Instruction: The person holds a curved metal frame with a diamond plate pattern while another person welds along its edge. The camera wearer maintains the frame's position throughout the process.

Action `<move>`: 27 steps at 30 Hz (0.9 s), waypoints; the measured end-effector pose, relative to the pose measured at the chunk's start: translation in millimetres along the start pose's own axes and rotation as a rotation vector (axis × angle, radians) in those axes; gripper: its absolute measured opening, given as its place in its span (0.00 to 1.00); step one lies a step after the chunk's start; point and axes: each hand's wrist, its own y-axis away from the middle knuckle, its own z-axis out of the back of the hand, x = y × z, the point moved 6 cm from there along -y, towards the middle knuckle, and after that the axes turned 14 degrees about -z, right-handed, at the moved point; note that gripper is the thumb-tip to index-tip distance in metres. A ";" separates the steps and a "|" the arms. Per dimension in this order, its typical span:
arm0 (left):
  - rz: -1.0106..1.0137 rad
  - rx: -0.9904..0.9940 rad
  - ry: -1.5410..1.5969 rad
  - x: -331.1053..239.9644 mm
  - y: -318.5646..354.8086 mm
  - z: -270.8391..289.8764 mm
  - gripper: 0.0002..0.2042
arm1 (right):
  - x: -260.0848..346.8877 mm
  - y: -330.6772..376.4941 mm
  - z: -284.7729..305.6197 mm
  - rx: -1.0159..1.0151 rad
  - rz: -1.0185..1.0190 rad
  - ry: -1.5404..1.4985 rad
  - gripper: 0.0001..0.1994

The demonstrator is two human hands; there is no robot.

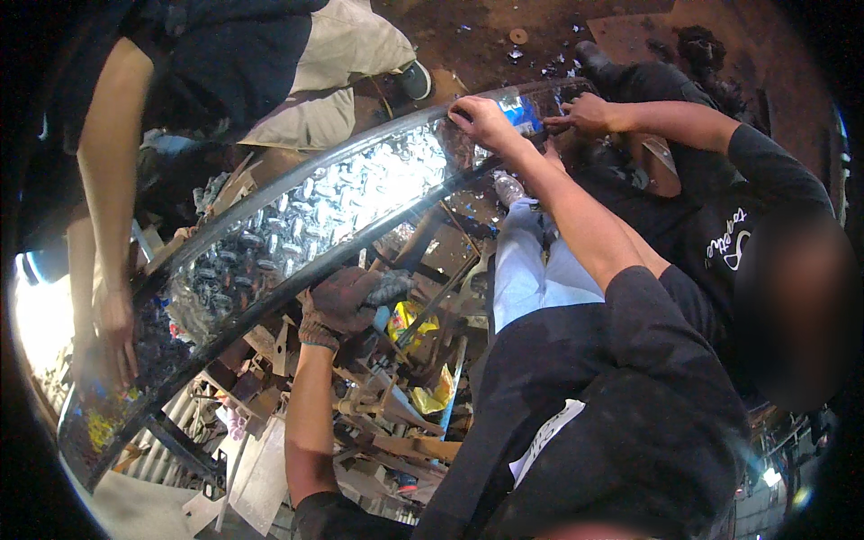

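A long, curved dark frame (342, 243) runs diagonally before me, holding a shiny panel (310, 211) with raised oval bumps. My bare right hand (486, 122) is at the frame's far edge, its fingers curled over the rim beside a blue patch (520, 115). Below the near rail, my left hand (319, 326) wears a work glove with a knitted cuff. A dark reddish, rounded mass (346, 299) with greyish folds is at its finger end. Whether that is the glove itself or a rag is unclear, and the left fingers cannot be made out.
A person in beige trousers (346, 54) at the upper left rests a hand (115, 333) by the frame's left end. At the right, another person's hand (589, 115) points near the blue patch. Scrap boards (396, 405) and yellow wrappers (434, 391) lie below the frame.
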 end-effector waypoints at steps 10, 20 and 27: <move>0.028 0.014 -0.012 -0.5 -0.1 -0.6 0.23 | 9.4 4.9 1.2 -0.014 0.075 0.095 0.08; 0.029 0.007 0.013 -6.5 -5.5 6.7 0.22 | 13.6 -0.6 -3.5 0.066 0.140 0.209 0.07; 0.038 0.020 0.006 -7.7 -7.0 7.7 0.21 | -2.6 -4.5 -2.2 -0.029 0.057 0.025 0.07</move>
